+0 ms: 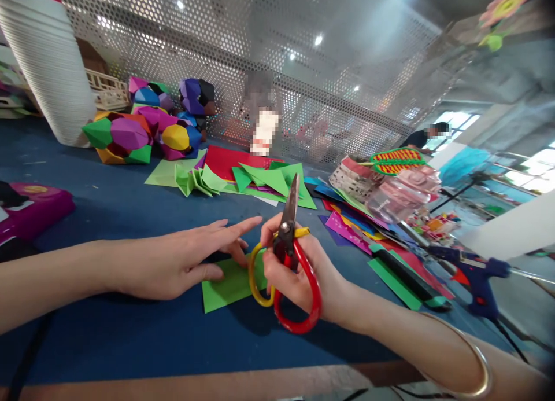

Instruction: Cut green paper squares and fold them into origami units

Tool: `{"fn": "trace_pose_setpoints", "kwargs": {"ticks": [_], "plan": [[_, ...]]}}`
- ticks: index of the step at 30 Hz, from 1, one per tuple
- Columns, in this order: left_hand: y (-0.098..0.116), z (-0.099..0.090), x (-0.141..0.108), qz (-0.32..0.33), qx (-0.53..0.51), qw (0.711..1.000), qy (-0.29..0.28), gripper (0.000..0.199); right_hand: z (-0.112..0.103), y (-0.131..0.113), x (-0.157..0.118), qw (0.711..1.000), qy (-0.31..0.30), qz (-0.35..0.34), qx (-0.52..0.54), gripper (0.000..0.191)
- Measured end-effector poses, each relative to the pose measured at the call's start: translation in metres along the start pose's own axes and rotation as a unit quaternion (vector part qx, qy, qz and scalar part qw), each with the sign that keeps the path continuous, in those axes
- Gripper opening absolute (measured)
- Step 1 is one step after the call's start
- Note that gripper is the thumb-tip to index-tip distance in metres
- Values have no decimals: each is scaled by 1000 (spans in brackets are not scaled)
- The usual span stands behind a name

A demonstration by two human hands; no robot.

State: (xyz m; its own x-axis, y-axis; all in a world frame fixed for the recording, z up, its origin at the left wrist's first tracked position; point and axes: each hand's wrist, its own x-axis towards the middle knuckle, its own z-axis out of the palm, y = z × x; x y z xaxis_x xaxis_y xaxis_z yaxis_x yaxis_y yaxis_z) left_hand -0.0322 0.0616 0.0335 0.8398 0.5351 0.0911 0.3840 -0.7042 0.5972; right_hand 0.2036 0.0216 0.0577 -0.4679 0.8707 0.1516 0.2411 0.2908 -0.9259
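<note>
My right hand [299, 262] grips a pair of scissors [296, 297] with one red and one yellow handle loop. Their dark blades are together and point upward, away from the table. Fingers outstretched, my left hand [186, 259] rests on the left part of a green paper piece [228, 288] lying on the blue table. The right end of that paper is partly hidden behind the yellow loop and my right hand. Just beyond both hands lie folded green paper pieces [197, 180] and more cut green pieces [271, 178] over a red sheet [228, 161].
Colourful folded-paper shapes [130, 136] stand at the back left beside a tall white stack [54, 65]. A purple device [41, 210] sits at the left edge. On the right are a black-and-green cutter [405, 273], a blue glue gun [477, 273] and a pink clear bottle [403, 192].
</note>
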Motion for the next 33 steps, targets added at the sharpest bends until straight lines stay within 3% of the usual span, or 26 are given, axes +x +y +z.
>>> {"fn": "trace_pose_setpoints", "kwargs": {"ticks": [7,17,23,27,33], "plan": [[1,1,2,27,-35,999,1,80,-19,3,-6,994,49,8,-97,19],[0,1,1,35,-40,999,-5,82,-32,-2,-11,992,41,81,-88,18],[-3,3,3,40,-53,998,-3,81,-21,9,-5,994,75,69,-38,19],[-3,1,4,42,-73,996,-2,83,-7,20,-5,995,95,12,30,18],[4,-4,7,-2,-92,996,-24,85,15,28,-2,991,59,-34,118,22]]}}
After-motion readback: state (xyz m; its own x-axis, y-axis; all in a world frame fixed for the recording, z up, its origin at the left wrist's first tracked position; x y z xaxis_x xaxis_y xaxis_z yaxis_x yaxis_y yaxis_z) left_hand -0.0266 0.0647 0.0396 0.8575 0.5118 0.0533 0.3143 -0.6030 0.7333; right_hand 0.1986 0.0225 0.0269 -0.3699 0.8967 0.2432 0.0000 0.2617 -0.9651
